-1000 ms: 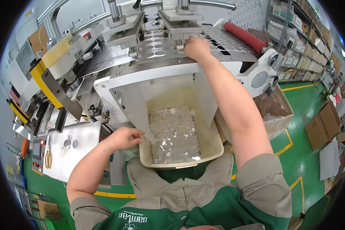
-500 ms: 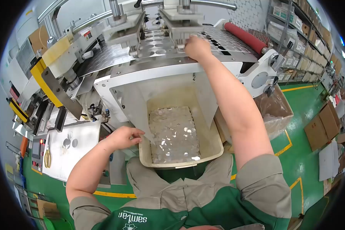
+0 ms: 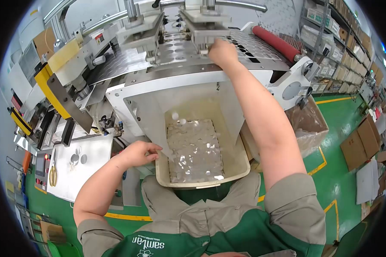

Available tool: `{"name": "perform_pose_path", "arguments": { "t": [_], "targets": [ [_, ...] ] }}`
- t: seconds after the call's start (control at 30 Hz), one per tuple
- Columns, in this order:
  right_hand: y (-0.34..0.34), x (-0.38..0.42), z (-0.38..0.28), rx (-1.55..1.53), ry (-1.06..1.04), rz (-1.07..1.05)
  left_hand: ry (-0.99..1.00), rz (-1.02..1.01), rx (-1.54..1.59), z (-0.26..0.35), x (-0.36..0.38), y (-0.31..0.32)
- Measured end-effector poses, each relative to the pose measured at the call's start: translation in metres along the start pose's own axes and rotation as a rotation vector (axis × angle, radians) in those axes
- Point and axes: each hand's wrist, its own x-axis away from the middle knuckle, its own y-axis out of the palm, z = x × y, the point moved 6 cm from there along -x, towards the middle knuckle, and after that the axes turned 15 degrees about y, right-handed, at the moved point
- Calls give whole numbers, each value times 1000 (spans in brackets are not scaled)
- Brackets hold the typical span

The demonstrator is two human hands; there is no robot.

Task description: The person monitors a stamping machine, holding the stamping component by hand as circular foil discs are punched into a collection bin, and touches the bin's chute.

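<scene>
My right hand (image 3: 223,53) is up on the machine's bed, beside the right press head (image 3: 203,32). Its fingers curl inward, and whatever they may grip is hidden. Next to it lies a perforated sheet (image 3: 244,47) with rows of round cut-outs. My left hand (image 3: 141,154) hovers at the left rim of a cream plastic bin (image 3: 243,165), thumb and fingers apart, holding nothing. Inside the bin is a heap of clear, shiny discs (image 3: 193,150). A pair of loose discs (image 3: 175,116) shows near the bin's back wall, under the machine's opening.
A white side table (image 3: 96,150) at left bears gold-handled scissors (image 3: 52,176) and a few discs (image 3: 74,159). A red roller (image 3: 274,42) spans the machine's right end. A lined carton (image 3: 306,124) stands below it. Shelving (image 3: 336,47) lines the far right.
Loose discs now appear at the back of the bin, above the heap, where none showed before. My right hand has barely shifted; my left hand stays in place.
</scene>
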Motion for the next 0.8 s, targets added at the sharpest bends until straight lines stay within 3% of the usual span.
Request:
{"name": "perform_pose_path", "arguments": {
  "t": [0.07,0.2,0.33,0.37,0.43,0.53,0.67,0.8],
  "targets": [
    [13,-11,5,30,23,-85,-5,-10,-18,-2,0,1],
    [-11,0,-4,-17,23,64,-5,-14,-35,-1,0,0],
    [12,-11,5,109,32,-66,6,5,-14,-2,-1,1],
    [10,-10,3,49,-31,81,3,8,-15,-2,0,0],
    [-7,0,-5,20,3,71,24,8,-36,-2,0,1],
    [3,0,1,121,-15,-87,-5,15,20,-2,0,1],
    [-5,-2,-4,10,-23,93,19,0,-22,-4,0,2],
    [4,-4,2,96,-9,-31,15,24,21,-5,0,2]
  ]
}}
